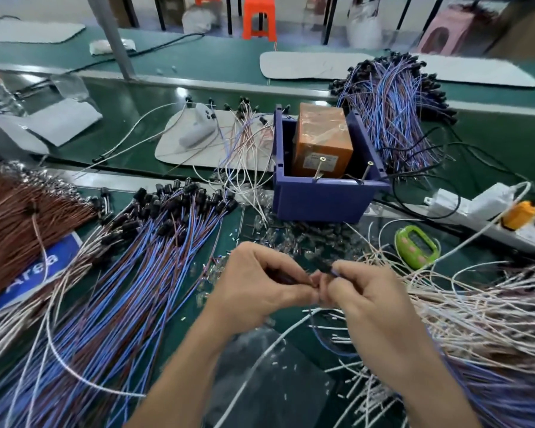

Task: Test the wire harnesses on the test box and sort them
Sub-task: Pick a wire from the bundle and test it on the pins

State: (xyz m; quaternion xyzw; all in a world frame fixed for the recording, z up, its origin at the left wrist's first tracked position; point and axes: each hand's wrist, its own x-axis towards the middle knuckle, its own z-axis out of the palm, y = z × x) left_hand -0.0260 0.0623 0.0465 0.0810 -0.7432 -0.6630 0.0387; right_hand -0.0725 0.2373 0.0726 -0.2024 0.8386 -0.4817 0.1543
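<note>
The wire harness [324,268] under test sat between both hands, lifted just above the surface [130,97] and well short of the test box [322,140]. The left hand [260,285] pinched one thin end with curled fingers. The right hand [368,291] gripped the small black connector end, probably to bring the ends together before probing. The exact contact was too small to read.

The test box, an orange block under glossy film, stood in a hard blue plastic bin [322,196] straight ahead, within easy reach. To the left lay a fanned heap of blue and brown harnesses [155,242], their black plugs all pointing away. Pale, springy loose wires [460,304] spread on the right, likely a separate sorted lot.
</note>
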